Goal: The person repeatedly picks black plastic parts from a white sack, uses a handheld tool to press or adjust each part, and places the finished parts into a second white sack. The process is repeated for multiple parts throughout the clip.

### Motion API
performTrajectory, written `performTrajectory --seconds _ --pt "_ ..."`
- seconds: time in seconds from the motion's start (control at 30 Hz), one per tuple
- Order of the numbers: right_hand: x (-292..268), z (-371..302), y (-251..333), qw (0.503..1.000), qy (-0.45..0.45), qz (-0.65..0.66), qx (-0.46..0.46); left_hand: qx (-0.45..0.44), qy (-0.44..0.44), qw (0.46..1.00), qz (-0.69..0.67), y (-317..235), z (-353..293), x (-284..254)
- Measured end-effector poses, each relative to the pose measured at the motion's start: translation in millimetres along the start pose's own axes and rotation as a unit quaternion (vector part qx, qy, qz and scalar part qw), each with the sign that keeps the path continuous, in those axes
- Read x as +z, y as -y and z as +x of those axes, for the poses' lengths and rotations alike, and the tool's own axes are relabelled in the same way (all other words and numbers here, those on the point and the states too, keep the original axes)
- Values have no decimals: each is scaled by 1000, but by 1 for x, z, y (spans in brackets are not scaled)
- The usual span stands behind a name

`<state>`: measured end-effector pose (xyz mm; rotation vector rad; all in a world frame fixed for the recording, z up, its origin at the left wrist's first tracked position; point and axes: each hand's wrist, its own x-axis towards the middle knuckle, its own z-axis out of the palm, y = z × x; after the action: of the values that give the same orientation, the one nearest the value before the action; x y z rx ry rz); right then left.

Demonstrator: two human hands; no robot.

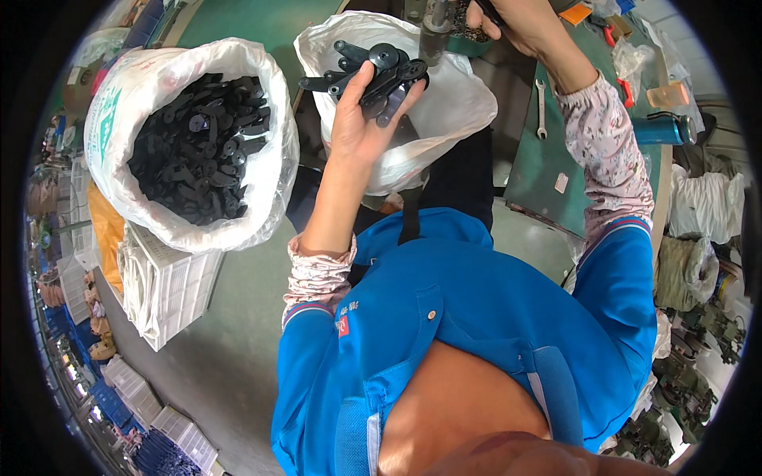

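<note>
My left hand point(355, 135) is closed around a bunch of black arm-shaped plastic parts point(384, 57) with round ends, held above an open white plastic bag point(452, 107). At the upper edge, my right hand point(520, 30) grips a black elongated piece point(492, 11), largely cut off by the picture's edge, so its kind is unclear. Between the hands, a grey metal machine column point(435, 33) comes down near the parts. To the left stands a big white sack point(278, 151) with a rolled rim, filled with many similar black parts point(198, 151).
A green worktable point(548, 182) on the right bears a wrench point(541, 109), a blue bottle point(663, 129) and red-handled tools point(627, 93). Under the sack is a white plastic crate point(182, 297). More crates point(178, 432) stand at the lower left, machinery point(706, 333) at the right.
</note>
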<state>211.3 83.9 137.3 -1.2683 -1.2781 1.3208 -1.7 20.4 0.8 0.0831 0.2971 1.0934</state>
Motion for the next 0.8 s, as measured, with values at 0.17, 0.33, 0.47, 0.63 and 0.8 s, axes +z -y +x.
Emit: performTrajectory --seconds 0.17,0.33,0.47,0.63,0.8 --pt "6 7 -20 998 25 50 21 30 19 999 5 -5 4 -12" --pt "13 -45 -83 996 40 60 -56 48 -9 997 63 0 3 -9" --pt "30 -63 -124 935 39 -163 -313 4 -4 997 81 4 1 -10" --pt "31 -61 -103 913 63 -120 -384 -27 -2 999 31 8 -2 -10" --pt "18 -71 -100 965 71 189 -168 -11 20 1000 -12 1 1 -13"
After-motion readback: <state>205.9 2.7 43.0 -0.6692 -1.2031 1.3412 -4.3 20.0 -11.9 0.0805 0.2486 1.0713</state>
